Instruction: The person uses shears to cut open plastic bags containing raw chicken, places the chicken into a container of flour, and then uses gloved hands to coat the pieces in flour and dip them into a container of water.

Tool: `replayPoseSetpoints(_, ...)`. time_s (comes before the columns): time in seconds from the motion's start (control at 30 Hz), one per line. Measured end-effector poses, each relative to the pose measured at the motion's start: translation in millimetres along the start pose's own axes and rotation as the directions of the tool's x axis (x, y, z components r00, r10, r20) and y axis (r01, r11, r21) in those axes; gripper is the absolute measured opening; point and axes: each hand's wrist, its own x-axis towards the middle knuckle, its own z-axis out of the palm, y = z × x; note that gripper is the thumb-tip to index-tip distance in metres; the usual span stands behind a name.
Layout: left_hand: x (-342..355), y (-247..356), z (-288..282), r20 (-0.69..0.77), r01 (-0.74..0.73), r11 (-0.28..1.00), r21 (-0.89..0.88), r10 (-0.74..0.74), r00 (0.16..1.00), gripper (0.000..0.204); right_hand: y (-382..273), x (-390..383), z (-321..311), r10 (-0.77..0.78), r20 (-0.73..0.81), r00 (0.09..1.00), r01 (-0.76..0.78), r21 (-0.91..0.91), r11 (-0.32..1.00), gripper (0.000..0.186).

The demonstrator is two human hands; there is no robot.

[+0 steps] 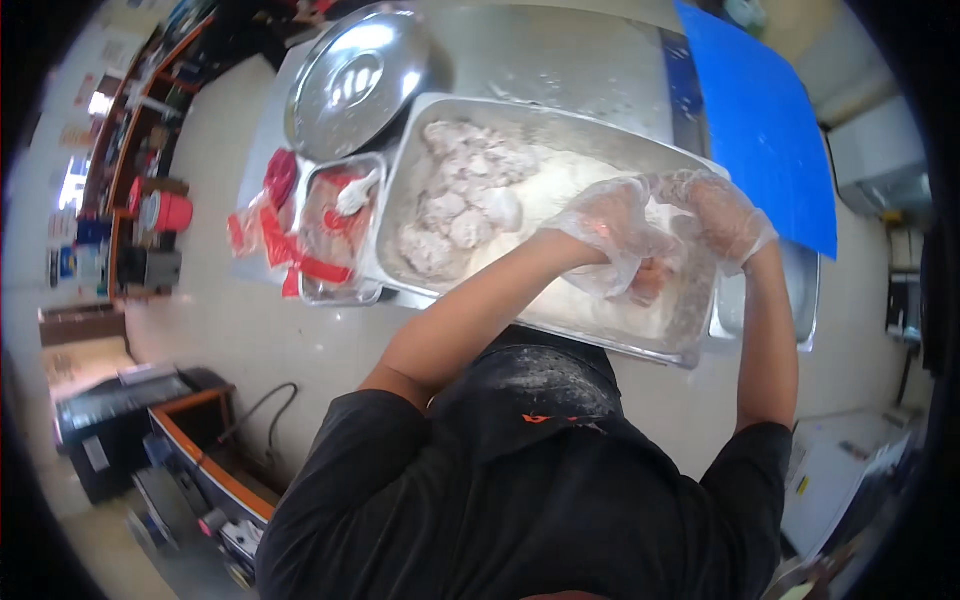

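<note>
Both my hands wear loose clear plastic gloves and meet over the right half of a large metal tray (pixel 540 112) holding white flour (pixel 560 185). My left hand (pixel 607 222) is bent over the flour, its fingers blurred inside the crinkled glove. My right hand (pixel 718 210) curls inward from the right, close to the left one. What lies between them is hidden. Just below the hands, a reddish-orange raw piece (pixel 648 283) lies in the flour, partly covered by the glove plastic. Flour-coated pieces, apparently chicken (pixel 455 215), are heaped at the tray's left end.
A smaller metal pan (pixel 310 240) with red-and-clear plastic packaging (pixel 320 268) stands left of the tray. Behind it lies a round metal lid or bowl (pixel 355 80). A blue board (pixel 765 130) covers the far right, above another metal pan (pixel 800 300).
</note>
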Motion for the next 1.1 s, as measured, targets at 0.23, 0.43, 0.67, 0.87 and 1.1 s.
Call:
replayPoseSetpoints(0.23, -97.9, -145.4, -87.5, -0.194, 0.103, 0.815, 0.570, 0.013, 0.981, 0.034, -48.0, 136.1, 70.4, -0.163, 0.182, 0.970, 0.175, -0.057, 0.983, 0.042)
replayPoseSetpoints(0.43, -142.2, -192.2, -81.6, -0.204, 0.313, 0.681, 0.662, -0.237, 0.950, 0.019, -110.2, 238.0, 153.6, -0.232, 0.098, 0.968, 0.236, -0.029, 0.971, 0.046)
replayPoseSetpoints(0.67, -165.7, -171.7, -88.5, -0.226, 0.253, 0.856, 0.450, -0.165, 0.960, 0.022, -86.8, 226.4, 172.2, -0.482, -0.253, 0.839, 0.514, 0.074, 0.855, 0.040)
replayPoseSetpoints(0.87, -182.7, -205.8, -103.4, -0.238, 0.066, 0.946, 0.317, 0.012, 0.971, 0.023, -78.7, 245.3, 135.3, -0.394, -0.091, 0.915, 0.400, 0.059, 0.915, 0.035)
replayPoseSetpoints(1.1, -170.7, -201.6, -113.7, 0.027, 0.222, 0.886, 0.407, -0.255, 0.967, 0.042, -107.5, 286.3, 162.4, -0.326, 0.051, 0.944, 0.323, 0.053, 0.945, 0.026)
